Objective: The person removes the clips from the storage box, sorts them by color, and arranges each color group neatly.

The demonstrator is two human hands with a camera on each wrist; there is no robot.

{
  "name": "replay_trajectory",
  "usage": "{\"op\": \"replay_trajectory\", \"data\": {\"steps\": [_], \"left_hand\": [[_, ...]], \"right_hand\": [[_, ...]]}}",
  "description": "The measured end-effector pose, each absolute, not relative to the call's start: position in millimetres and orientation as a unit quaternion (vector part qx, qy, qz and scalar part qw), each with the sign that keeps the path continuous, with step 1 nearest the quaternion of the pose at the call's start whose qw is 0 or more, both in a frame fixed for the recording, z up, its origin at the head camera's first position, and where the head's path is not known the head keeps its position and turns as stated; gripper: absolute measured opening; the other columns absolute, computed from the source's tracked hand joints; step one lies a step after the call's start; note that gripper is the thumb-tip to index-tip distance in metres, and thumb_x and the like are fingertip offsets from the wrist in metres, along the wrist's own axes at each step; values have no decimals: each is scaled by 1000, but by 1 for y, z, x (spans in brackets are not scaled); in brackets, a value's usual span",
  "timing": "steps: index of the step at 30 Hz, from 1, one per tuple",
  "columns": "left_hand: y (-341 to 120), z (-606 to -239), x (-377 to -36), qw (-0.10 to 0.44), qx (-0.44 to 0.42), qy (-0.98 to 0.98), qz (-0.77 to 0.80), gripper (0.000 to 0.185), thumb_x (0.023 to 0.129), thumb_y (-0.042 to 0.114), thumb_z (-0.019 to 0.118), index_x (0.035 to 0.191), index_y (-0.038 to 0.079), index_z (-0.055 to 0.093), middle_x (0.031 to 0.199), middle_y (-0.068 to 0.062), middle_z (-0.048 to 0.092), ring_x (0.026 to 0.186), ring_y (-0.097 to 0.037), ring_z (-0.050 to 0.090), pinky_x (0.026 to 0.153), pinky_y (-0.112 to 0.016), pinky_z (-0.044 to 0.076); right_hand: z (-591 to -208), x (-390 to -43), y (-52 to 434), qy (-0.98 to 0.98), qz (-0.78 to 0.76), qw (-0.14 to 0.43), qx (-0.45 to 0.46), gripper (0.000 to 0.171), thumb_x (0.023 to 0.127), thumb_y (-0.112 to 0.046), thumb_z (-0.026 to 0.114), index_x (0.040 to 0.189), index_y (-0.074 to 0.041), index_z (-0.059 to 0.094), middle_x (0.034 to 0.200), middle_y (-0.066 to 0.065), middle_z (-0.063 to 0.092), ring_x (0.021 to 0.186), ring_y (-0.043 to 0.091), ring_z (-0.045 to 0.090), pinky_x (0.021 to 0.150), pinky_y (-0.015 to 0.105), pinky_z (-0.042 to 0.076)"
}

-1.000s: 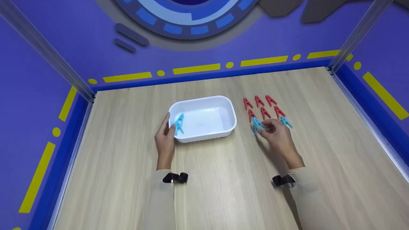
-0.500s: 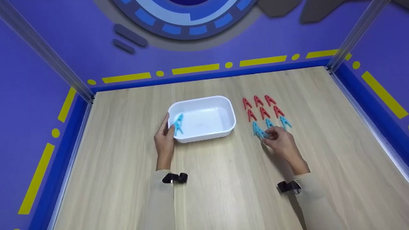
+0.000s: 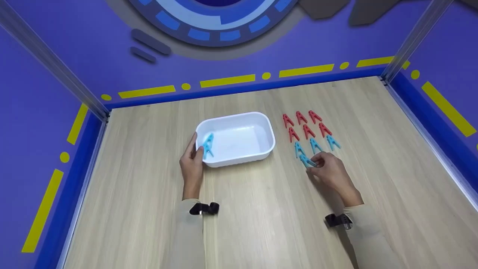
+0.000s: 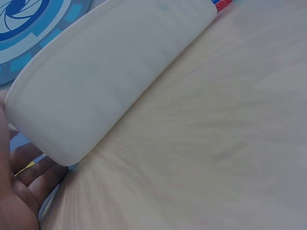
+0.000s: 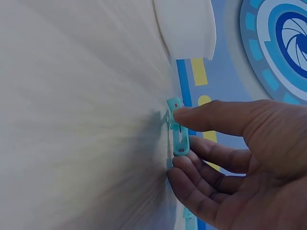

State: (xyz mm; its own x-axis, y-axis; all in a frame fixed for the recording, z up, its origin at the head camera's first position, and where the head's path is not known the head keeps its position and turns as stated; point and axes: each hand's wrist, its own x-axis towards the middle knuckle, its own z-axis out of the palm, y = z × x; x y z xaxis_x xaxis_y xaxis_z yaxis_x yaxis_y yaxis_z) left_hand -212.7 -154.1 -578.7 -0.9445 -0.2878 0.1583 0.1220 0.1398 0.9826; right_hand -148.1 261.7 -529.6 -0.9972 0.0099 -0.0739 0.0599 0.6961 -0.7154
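My left hand (image 3: pixel 192 168) grips the left end of a white plastic bin (image 3: pixel 235 161), thumb over the rim and fingers along the outside. Light blue clothespins lie inside at that end, partly overlapping, so their count is unclear. To the right, my right hand (image 3: pixel 330 170) pinches a light blue clothespin (image 3: pixel 307 161) low over the table, between thumb and fingers. In the right wrist view that clothespin (image 5: pixel 181 139) is seen edge-on at the thumb tip. Just behind it three more light blue clothespins, such as the middle one (image 3: pixel 315 145), lie in a row.
Several red clothespins (image 3: pixel 308 131) lie in two rows behind the light blue row. The wooden table (image 3: pixel 239 216) is bounded by blue-purple panels (image 3: pixel 224 71) at the back and sides, with metal posts (image 3: pixel 410 41) in the corners.
My right hand has shifted toward me and slightly right with the pinched clothespin, uncovering the light blue row behind it. The left hand and bin hold still.
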Motion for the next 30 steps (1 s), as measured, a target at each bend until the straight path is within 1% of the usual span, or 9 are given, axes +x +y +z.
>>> {"op": "replay_trajectory", "data": {"steps": [5,11,16,25,30], "left_hand": [[-155,-579,-213,155,53,-739,-654,50,107,13,60,157,19,55,162,3,49,151,-16,41,122,-25,35],[-154,-579,-213,154,50,-730,-664,50,107,12,60,156,18,55,162,3,48,151,-15,40,122,-22,34],[-155,-578,-212,152,47,-723,-673,50,107,12,61,156,19,55,162,3,48,152,-15,39,122,-22,33],[-155,-580,-213,153,47,-725,-670,50,107,12,60,156,18,55,162,3,48,152,-14,39,122,-21,33],[-155,-579,-213,158,46,-725,-668,50,106,9,61,156,15,55,163,-2,48,152,-18,39,123,-25,33]], "right_hand": [[-530,-147,260,922,-384,51,25,32,89,-7,82,113,8,67,102,19,68,92,31,64,73,40,55],[-529,-149,258,922,-379,74,36,36,92,-17,83,114,6,66,104,16,66,92,29,61,73,38,54],[-529,-150,256,923,-376,75,37,33,94,-16,81,113,6,66,102,17,67,88,28,60,69,36,53],[-530,-150,255,925,-372,70,30,32,94,-18,81,110,5,67,99,16,67,86,28,60,68,36,52],[-531,-150,255,926,-370,70,25,32,93,-19,81,109,5,67,97,14,66,82,26,59,65,35,50]]}}
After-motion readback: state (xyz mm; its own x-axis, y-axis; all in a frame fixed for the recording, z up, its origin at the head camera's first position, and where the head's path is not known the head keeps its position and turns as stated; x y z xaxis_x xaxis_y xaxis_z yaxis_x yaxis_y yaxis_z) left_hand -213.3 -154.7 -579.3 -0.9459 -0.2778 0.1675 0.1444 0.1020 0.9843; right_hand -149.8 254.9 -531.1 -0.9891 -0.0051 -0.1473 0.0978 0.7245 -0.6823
